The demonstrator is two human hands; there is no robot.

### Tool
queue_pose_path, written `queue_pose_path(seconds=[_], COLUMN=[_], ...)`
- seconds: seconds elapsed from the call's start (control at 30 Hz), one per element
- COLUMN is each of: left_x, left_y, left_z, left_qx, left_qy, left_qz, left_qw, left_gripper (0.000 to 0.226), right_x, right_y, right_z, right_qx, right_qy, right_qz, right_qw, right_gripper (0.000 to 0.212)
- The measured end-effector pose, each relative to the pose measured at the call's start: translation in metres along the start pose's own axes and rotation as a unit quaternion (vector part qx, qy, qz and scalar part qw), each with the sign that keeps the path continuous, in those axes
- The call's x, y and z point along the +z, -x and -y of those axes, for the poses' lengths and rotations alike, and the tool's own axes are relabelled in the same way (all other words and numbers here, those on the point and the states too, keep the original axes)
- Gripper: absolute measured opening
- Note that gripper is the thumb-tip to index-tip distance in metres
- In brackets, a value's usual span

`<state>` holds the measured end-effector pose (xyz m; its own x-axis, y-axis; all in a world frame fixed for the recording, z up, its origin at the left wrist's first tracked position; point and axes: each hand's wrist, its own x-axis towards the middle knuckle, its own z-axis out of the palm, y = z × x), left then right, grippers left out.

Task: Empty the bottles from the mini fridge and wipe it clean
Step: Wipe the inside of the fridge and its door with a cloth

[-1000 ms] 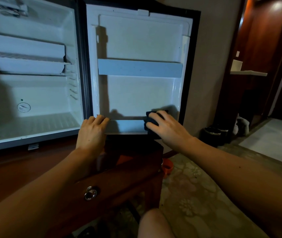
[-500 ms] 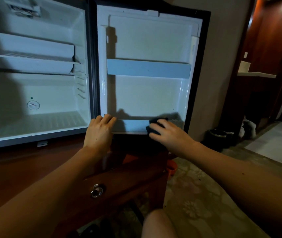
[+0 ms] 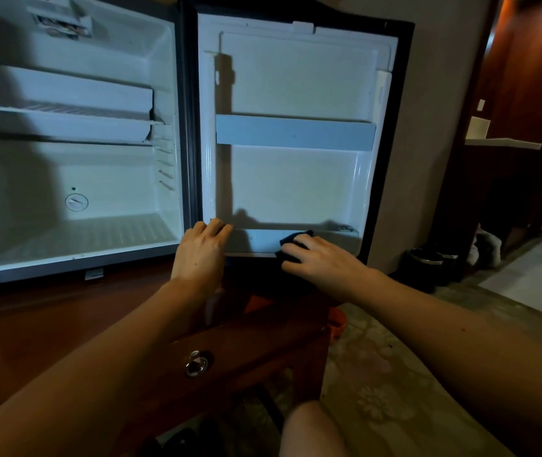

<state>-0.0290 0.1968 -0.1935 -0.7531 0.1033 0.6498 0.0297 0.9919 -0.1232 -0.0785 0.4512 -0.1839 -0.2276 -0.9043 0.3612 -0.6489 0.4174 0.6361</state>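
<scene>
Mini fridge (image 3: 75,153) stands open, cavity facing the camera; door (image 3: 296,94) swung out to the right, inner face toward the viewer, long axis upright. Lower door rail (image 3: 256,240) runs horizontal. Left hand (image 3: 200,252): grip relaxed, straight fingers resting on the rail's left end. Right hand (image 3: 322,258): fingers curled over a dark cloth (image 3: 291,240), pressed against the rail's right part.

The mini fridge (image 3: 75,159) stands open on a reddish wooden cabinet (image 3: 246,351), which rests on a patterned carpet (image 3: 378,374).
</scene>
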Motion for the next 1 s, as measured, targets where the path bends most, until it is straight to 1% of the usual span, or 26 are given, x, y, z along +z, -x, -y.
queue_pose_path(seconds=[0.1, 0.13, 0.17, 0.2, 0.27, 0.3, 0.33, 0.37, 0.47, 0.5, 0.53, 0.57, 0.63, 0.67, 0.7, 0.73, 0.8, 0.83, 0.87, 0.93, 1.0], left_x=[-0.001, -0.001, -0.001, -0.001, -0.002, -0.003, -0.003, -0.003, -0.004, -0.004, -0.004, -0.004, -0.005, -0.005, -0.006, -0.008, -0.01, -0.011, -0.011, -0.011, -0.011], left_y=[0.0, 0.001, 0.001, 0.002, 0.003, 0.003, 0.002, 0.002, 0.002, 0.003, 0.004, 0.005, 0.007, 0.007, 0.007, 0.006, 0.006, 0.006, 0.007, 0.008, 0.007], left_z=[-0.001, -0.001, -0.001, 0.0, 0.0, -0.001, -0.002, -0.003, -0.004, -0.003, -0.002, -0.001, 0.0, 0.0, -0.001, -0.002, -0.003, -0.003, -0.002, 0.0, 0.001], left_qx=[-0.006, -0.009, -0.011, -0.01, -0.01, -0.011, -0.011, -0.012, -0.013, -0.015, -0.014, -0.012, -0.01, -0.01, -0.01, -0.01, -0.011, -0.013, -0.014, -0.012, -0.007], left_qy=[0.007, 0.007, 0.007, 0.007, 0.007, 0.008, 0.009, 0.011, 0.015, 0.015, 0.014, 0.012, 0.016, 0.017, 0.015, 0.012, 0.012, 0.01, 0.008, 0.007, 0.002], left_qz=[0.001, 0.0, 0.002, 0.003, 0.004, 0.005, 0.008, 0.01, 0.01, 0.01, 0.01, 0.01, 0.007, 0.009, 0.012, 0.014, 0.016, 0.02, 0.023, 0.025, 0.027], left_qw=[1.0, 1.0, 1.0, 1.0, 1.0, 1.0, 1.0, 1.0, 1.0, 1.0, 1.0, 1.0, 1.0, 1.0, 1.0, 1.0, 1.0, 1.0, 1.0, 1.0, 1.0], left_gripper=[0.067, 0.067, 0.068, 0.068, 0.068, 0.068, 0.069, 0.069, 0.067, 0.068, 0.069, 0.07, 0.071, 0.071, 0.07, 0.07, 0.069, 0.069, 0.069, 0.072, 0.074], right_x=[-0.013, -0.014, -0.013, -0.01, -0.006, -0.008, -0.011, -0.013, -0.017, -0.016, -0.013, -0.01, -0.006, -0.007, -0.009, -0.011, -0.014, -0.015, -0.015, -0.008, -0.004], right_y=[-0.01, -0.01, -0.01, -0.008, -0.003, -0.003, -0.005, -0.008, -0.016, -0.016, -0.015, -0.013, -0.007, -0.006, -0.007, -0.01, -0.016, -0.018, -0.02, -0.019, -0.014], right_z=[-0.004, -0.003, 0.0, 0.003, 0.006, 0.005, 0.003, 0.001, -0.001, 0.0, 0.003, 0.005, 0.01, 0.011, 0.01, 0.01, 0.01, 0.011, 0.012, 0.015, 0.018], right_qx=[0.103, 0.128, 0.129, 0.109, 0.034, 0.009, 0.004, 0.024, 0.161, 0.178, 0.167, 0.131, 0.043, 0.022, 0.022, 0.046, 0.127, 0.158, 0.172, 0.143, 0.072], right_qy=[-0.004, -0.011, -0.012, -0.008, -0.005, -0.01, -0.014, -0.017, -0.061, -0.069, -0.06, -0.044, -0.029, -0.028, -0.027, -0.025, -0.041, -0.05, -0.051, -0.03, -0.019], right_qz=[-0.027, -0.038, -0.044, -0.044, -0.027, -0.014, -0.007, -0.008, -0.06, -0.072, -0.075, -0.068, -0.032, -0.014, -0.008, -0.012, -0.04, -0.055, -0.063, -0.057, -0.029], right_qw=[0.994, 0.991, 0.991, 0.993, 0.999, 1.0, 1.0, 1.0, 0.983, 0.979, 0.981, 0.988, 0.998, 0.999, 0.999, 0.999, 0.99, 0.985, 0.982, 0.988, 0.997], right_gripper=[0.038, 0.037, 0.035, 0.033, 0.03, 0.031, 0.032, 0.034, 0.041, 0.042, 0.04, 0.037, 0.032, 0.031, 0.032, 0.033, 0.038, 0.04, 0.04, 0.038, 0.036])
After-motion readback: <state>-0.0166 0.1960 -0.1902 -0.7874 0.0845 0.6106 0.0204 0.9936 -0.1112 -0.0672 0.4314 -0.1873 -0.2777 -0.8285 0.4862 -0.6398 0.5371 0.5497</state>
